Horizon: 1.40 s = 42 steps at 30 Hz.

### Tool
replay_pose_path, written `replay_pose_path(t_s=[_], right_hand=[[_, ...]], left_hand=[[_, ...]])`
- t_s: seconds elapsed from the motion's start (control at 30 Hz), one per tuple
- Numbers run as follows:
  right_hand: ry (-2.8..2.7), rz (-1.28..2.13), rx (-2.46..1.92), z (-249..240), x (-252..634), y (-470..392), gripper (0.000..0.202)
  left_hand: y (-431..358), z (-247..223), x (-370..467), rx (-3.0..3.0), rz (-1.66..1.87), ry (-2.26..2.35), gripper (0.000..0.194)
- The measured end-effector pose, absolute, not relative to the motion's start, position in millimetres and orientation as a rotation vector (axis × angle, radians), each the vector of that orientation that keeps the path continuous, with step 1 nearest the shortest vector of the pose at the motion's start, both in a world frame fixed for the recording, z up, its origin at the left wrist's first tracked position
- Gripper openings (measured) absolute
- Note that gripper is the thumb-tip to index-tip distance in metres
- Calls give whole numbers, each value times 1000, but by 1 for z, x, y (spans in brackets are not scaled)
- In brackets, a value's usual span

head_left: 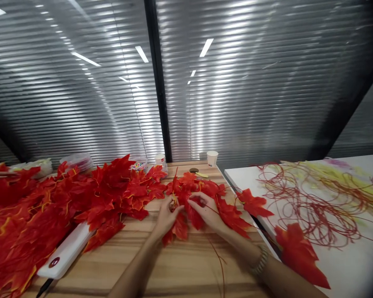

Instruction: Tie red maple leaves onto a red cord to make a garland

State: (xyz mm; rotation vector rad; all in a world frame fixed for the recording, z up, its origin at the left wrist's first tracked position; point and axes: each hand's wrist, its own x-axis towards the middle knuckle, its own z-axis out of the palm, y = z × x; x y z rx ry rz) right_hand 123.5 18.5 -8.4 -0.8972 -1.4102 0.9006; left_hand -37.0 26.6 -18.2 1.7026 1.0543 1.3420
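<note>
Near the middle of the wooden table (127, 252), my left hand (168, 213) is closed on a red leaf garland (192, 213), its thumb and fingers bent at a yellowish stem. Close to its right, my right hand (207, 209) has thumb and fingertips pinched together at the same garland, with a thin red cord running past the hand. Red leaves hang below and between both hands. More of the leaves stretch right, over the gap between the tables. A loose red cord (220, 258) lies below my right hand.
A large heap of red leaves (49, 198) covers the left side, beside a white device (66, 250) with a black cable. Paper cups (212, 159) stand near the blinds. Tangled red cords (313, 207) lie on the white table (357, 265) at right.
</note>
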Motion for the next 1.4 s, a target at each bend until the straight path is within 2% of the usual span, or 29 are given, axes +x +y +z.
replay_pose_path(t_s=[0.17,0.3,0.4,0.57,0.7,0.83,0.97,1.23,1.4], right_hand=[[-1431,659,-953,-7,130,24,11],[-1428,585,-971,-4,134,23,11],[-1469,556,-959,-3,134,19,10],[-1484,587,-901,-6,130,15,10],[-1397,605,-917,-13,127,21,11],[-1401,657,-938,-17,124,23,20],[-1507,665,-913,-17,122,17,19],[-1494,704,-919,-20,121,18,18],[-1497,782,-912,-21,120,19,28]], left_hand=[[16,-10,-28,1916,1324,1119,10],[9,-4,-25,2069,1384,1176,22],[4,-7,-21,2072,1459,1204,21],[11,-12,-28,1970,1694,1286,16],[26,-11,-39,1625,1868,1293,12],[29,-11,-36,1335,1714,1205,16],[21,-12,-24,1412,1550,1160,15],[18,-14,-21,1370,1515,1110,18],[21,-16,-22,1349,1444,1078,26]])
